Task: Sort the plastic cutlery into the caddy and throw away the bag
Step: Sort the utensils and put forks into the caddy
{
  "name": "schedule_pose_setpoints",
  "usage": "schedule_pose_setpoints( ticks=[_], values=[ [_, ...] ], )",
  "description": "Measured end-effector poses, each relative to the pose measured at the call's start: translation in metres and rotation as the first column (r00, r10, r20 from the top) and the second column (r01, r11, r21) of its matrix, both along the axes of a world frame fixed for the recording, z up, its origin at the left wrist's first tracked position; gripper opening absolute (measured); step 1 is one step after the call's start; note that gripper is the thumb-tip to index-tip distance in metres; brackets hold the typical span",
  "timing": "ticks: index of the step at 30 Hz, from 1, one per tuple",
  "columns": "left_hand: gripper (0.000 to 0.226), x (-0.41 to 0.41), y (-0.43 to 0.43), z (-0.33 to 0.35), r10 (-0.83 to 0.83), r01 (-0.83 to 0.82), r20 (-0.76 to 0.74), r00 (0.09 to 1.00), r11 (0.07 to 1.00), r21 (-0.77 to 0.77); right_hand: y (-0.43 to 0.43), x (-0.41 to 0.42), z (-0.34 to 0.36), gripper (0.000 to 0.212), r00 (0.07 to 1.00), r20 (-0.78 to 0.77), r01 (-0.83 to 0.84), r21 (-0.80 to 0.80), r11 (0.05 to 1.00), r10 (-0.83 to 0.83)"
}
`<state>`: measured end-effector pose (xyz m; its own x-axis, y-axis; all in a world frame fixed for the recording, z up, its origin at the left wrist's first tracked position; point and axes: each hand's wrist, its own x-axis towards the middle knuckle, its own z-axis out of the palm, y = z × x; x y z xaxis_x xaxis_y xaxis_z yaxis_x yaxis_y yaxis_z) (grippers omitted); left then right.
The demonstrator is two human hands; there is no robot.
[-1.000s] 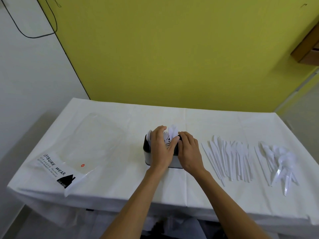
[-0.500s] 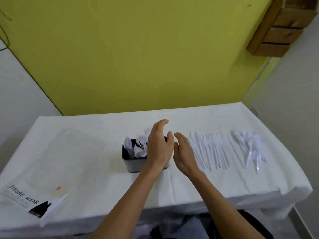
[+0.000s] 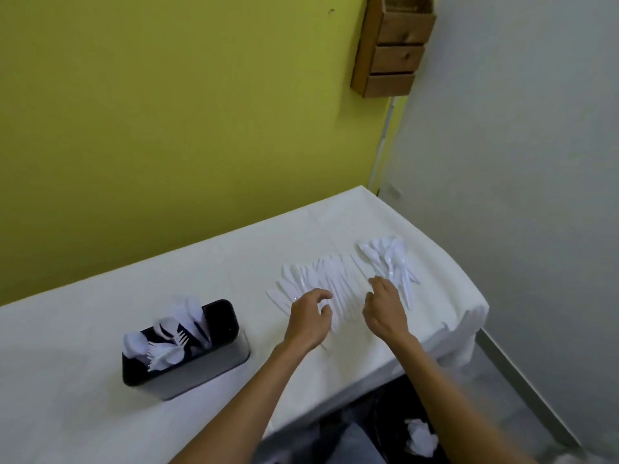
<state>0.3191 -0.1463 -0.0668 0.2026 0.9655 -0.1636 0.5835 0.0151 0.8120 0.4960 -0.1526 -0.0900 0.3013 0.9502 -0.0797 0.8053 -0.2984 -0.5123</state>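
Where hands [image 3: 348,313] spread: knives [image 3: 315,283] beneath.

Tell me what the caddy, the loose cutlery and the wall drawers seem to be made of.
Caddy: dark glossy inside, dull grey outside, maybe plastic or metal. Loose cutlery: white, faintly translucent plastic with a shine. Wall drawers: brown wood, grain and small knobs visible.

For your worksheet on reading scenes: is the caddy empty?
No, the caddy already holds white plastic forks and spoons standing in it.
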Motion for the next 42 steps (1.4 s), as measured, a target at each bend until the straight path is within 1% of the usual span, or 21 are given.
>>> schedule_pose_setpoints(
  ticks=[3, 5, 8, 11, 14, 17, 19, 20, 22, 26, 30, 34, 37, 39, 42],
  values=[
    [0.03, 0.021, 0.002, -0.006, -0.067, 0.067, 0.008, 0.998, 0.997, -0.032, 0.01, 0.031, -0.008, 0.038, 0.993, 0.115, -0.003, -0.093, 0.996, 0.014],
    [0.031, 0.032, 0.005, -0.009, -0.108, 0.108, 0.002, 0.994, 0.993, -0.043, 0.018, 0.048, -0.012, 0.046, 0.986, 0.164, 0.008, -0.159, 0.987, 0.018],
    [0.031, 0.05, 0.019, -0.009, -0.146, 0.145, -0.021, 0.989, 0.989, -0.039, 0.028, 0.065, -0.024, 0.055, 0.985, 0.173, 0.021, -0.198, 0.98, 0.014],
    [0.031, 0.061, 0.034, -0.012, -0.144, 0.143, -0.04, 0.989, 0.99, -0.015, 0.025, 0.053, -0.038, 0.061, 0.982, 0.174, -0.045, -0.158, 0.986, 0.073],
    [0.034, 0.069, 0.048, -0.018, -0.119, 0.12, -0.079, 0.99, 0.993, 0.001, 0.014, 0.032, -0.048, 0.061, 0.967, 0.177, -0.167, -0.088, 0.982, 0.181],
    [0.035, 0.075, 0.056, -0.026, -0.082, 0.084, -0.103, 0.991, 0.996, 0.017, 0.007, 0.019, -0.054, 0.054, 0.949, 0.133, -0.283, -0.034, 0.959, 0.285],
    [0.037, 0.075, 0.058, -0.035, -0.088, 0.093, -0.148, 0.985, 0.995, 0.025, 0.008, 0.019, -0.052, 0.046, 0.945, 0.082, -0.318, 0.02, 0.948, 0.316],
    [0.038, 0.074, 0.058, -0.04, -0.102, 0.109, -0.178, 0.979, 0.994, 0.032, 0.01, 0.022, -0.049, 0.043, 0.949, 0.058, -0.313, 0.053, 0.948, 0.31],
    [0.04, 0.068, 0.059, -0.049, -0.133, 0.15, -0.232, 0.964, 0.987, 0.055, 0.017, 0.032, -0.044, 0.037, 0.969, 0.024, -0.248, 0.122, 0.961, 0.247],
    [0.044, 0.054, 0.061, -0.063, -0.159, 0.206, -0.335, 0.929, 0.972, 0.111, 0.05, 0.051, -0.033, 0.039, 0.991, 0.038, -0.131, 0.145, 0.981, 0.127],
    [0.043, 0.042, 0.065, -0.064, -0.141, 0.201, -0.356, 0.924, 0.97, 0.138, 0.076, 0.059, -0.039, 0.031, 0.98, 0.151, -0.144, 0.096, 0.985, 0.129],
    [0.033, 0.035, 0.072, -0.062, -0.108, 0.173, -0.365, 0.925, 0.973, 0.152, 0.092, 0.072, -0.045, 0.028, 0.962, 0.269, -0.079, 0.075, 0.994, 0.056],
    [0.03, 0.039, 0.074, -0.058, -0.088, 0.152, -0.352, 0.932, 0.976, 0.158, 0.105, 0.077, -0.042, 0.03, 0.938, 0.338, -0.079, 0.01, 0.997, 0.07],
    [0.031, 0.043, 0.076, -0.054, -0.07, 0.128, -0.325, 0.943, 0.979, 0.16, 0.111, 0.072, -0.036, 0.032, 0.935, 0.339, -0.091, -0.066, 0.994, 0.108],
    [0.035, 0.049, 0.076, -0.045, -0.038, 0.076, -0.257, 0.966, 0.987, 0.139, 0.114, 0.062, -0.028, 0.022, 0.943, 0.303, -0.088, -0.17, 0.981, 0.137]
  ],
)
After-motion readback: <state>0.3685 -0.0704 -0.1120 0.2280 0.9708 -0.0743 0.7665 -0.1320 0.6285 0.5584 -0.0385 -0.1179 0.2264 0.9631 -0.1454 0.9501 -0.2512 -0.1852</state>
